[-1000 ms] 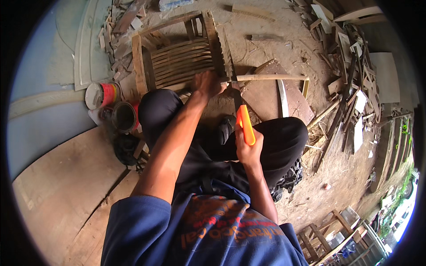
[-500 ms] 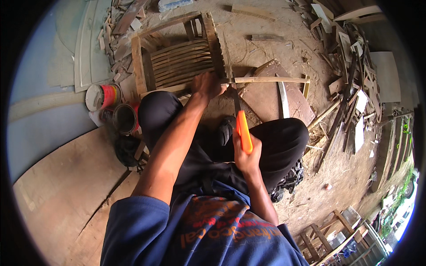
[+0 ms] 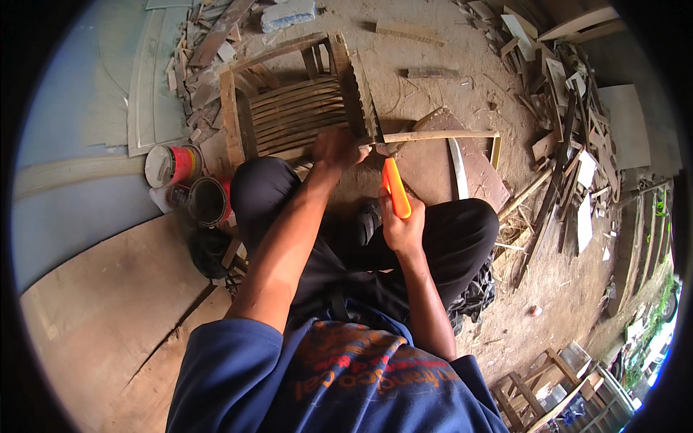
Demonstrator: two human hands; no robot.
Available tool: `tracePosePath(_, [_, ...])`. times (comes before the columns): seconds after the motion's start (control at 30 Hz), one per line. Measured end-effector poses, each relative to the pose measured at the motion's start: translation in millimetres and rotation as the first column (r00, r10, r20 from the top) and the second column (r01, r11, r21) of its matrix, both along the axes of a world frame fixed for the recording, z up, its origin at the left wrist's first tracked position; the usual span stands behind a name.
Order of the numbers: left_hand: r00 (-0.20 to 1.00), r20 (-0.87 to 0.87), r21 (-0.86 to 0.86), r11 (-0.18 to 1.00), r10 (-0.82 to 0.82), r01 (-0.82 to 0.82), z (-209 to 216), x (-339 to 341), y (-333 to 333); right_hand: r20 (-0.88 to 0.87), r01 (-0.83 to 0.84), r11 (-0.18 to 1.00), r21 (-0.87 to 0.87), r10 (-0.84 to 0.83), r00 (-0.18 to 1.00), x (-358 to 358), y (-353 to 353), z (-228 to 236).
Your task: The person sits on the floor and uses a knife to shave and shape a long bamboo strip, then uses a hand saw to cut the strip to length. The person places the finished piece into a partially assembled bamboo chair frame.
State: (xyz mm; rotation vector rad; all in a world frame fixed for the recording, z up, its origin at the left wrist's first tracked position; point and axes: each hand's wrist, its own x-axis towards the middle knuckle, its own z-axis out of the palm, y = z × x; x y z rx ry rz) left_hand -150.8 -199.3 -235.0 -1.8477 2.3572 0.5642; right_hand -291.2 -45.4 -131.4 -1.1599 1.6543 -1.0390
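Observation:
My right hand (image 3: 402, 229) is closed round the orange handle (image 3: 397, 189) of a handsaw. Its blade (image 3: 372, 97) points away from me, crossing a thin wooden strip (image 3: 440, 135) beside the slatted wooden frame (image 3: 294, 108). At the frame's near right corner, my left hand (image 3: 338, 149) grips the strip close to the blade; its fingertips are partly blurred. From there the strip runs out to the right, with a short upright piece (image 3: 496, 153) at its far end. My knees (image 3: 267, 187) are bent on both sides of the work.
Under the strip lies a brown board (image 3: 426, 169), with a pale curved blade-like piece (image 3: 459, 169) on it. Two paint cans (image 3: 172, 166) stand at left by the wall. Scrap wood (image 3: 567, 137) is heaped along the right, and a light blue block (image 3: 287, 14) sits at the back.
My right hand has pushed the saw forward, so its handle is now nearer the strip. My left hand stays at the frame's corner. The whole view has shifted slightly.

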Motion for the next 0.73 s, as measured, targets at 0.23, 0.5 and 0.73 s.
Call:
tracePosePath(0.23, [0.979,-0.022,-0.062,0.977,0.202,-0.203,16.8,-10.5,12.6,-0.065,-0.044,0.993,-0.105,0.037,0.997,-6.0,12.2,-20.4])
tracePosePath(0.5, [0.887,-0.34,0.255,0.938,0.312,-0.233,-23.7,15.7,-20.3,-0.064,-0.075,0.986,-0.148,0.067,0.996,-16.8,8.3,-29.5])
tracePosePath(0.73, [0.81,-0.155,0.324,0.803,0.566,-0.5,10.1,-15.3,-31.1,-0.028,-0.124,0.982,-0.144,0.121,0.992,-12.6,11.0,-23.1])
